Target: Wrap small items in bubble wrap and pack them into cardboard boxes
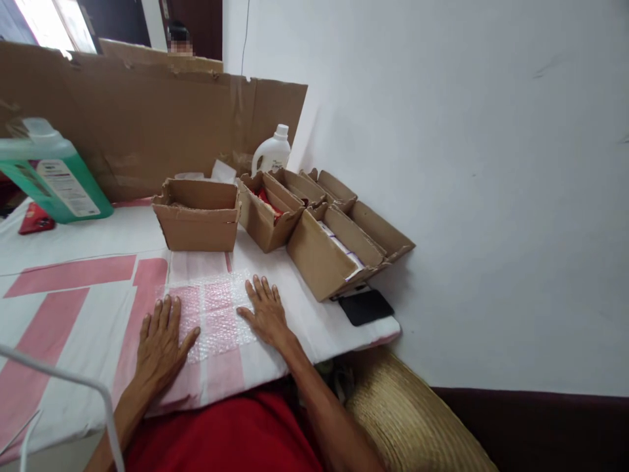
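A clear sheet of bubble wrap [216, 321] lies flat on the cloth-covered table, its pink and white stripes showing through. My left hand [161, 337] rests palm down at the sheet's left edge, fingers stretched out and thumb apart. On the right edge lies my right hand [265, 311], also palm down with the fingers spread. Neither hand holds anything. Just beyond the sheet stands an open cardboard box [199, 226]; what it holds is mostly hidden.
More open cardboard boxes [314, 259] cluster at the right, one with red packets, another with white ones. A black phone-like object [366, 307] lies near the table's right edge. A green liquid jug [69, 183], a white bottle [274, 152] and a cardboard screen [171, 124] stand behind.
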The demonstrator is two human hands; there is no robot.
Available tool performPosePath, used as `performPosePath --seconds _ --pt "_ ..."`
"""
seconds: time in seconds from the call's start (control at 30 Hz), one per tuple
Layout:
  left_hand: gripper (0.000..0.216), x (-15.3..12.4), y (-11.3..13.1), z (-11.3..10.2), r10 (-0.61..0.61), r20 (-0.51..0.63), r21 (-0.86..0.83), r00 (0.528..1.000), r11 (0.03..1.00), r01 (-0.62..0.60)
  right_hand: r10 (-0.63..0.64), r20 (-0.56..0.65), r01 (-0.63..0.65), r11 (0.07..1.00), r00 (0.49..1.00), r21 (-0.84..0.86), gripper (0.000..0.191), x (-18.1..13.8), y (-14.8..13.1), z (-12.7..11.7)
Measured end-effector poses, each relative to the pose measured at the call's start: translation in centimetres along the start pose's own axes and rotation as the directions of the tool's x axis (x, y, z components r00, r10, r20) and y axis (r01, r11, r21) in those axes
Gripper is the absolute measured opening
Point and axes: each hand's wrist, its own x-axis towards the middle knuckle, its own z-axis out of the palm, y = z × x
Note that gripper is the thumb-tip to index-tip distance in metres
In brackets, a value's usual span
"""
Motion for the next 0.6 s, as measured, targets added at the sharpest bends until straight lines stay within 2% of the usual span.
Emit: performPosePath --seconds 0.07,0.17,0.27,0.4,0.47,0.57,0.6 --pt "0.08 -0.1 -0.1 -0.3 -0.007 0.01 -0.024 1.0 1.0 0.007 -0.064 0.014 0.064 0.998 0.998 -0.004 0.08 -1.0 1.4 -0.9" --pt "0.087 -0.7 -0.9 -1.2 0.025 -0.003 -0.068 1.0 0.997 -0.025 -0.224 0.05 0.224 0.975 0.973 0.009 0.101 -2.5 2.4 -1.8" --pt "0.102 -2.2 -2.4 -2.3 0.211 -0.003 -0.058 0.977 0.976 -0.211 -0.378 0.133 0.38 0.925 0.916 0.011 0.114 -3.8 3.1 -2.3" --pt "0.114 -5.2 -4.0 -3.7 0.436 0.07 -0.009 0.897 0.9 -0.436 -0.464 0.165 0.472 0.882 0.87 -0.007 0.112 -5.9 4.1 -2.5" --pt "0.106 -6.6 -4.3 -4.3 0.464 0.096 -0.015 0.881 0.885 -0.465 -0.496 0.167 0.505 0.863 0.852 -0.015 0.11 -7.2 4.4 -2.5" --pt "0.072 -8.0 -4.7 -5.1 0.46 0.06 -0.075 0.886 0.887 -0.456 -0.533 0.18 0.543 0.84 0.826 -0.006 0.098 -9.2 4.6 -2.5" --pt "0.068 -8.2 -4.9 -5.3 0.455 0.042 -0.113 0.89 0.887 -0.448 -0.54 0.18 0.548 0.836 0.822 0.002 0.09 -9.7 4.6 -2.5"
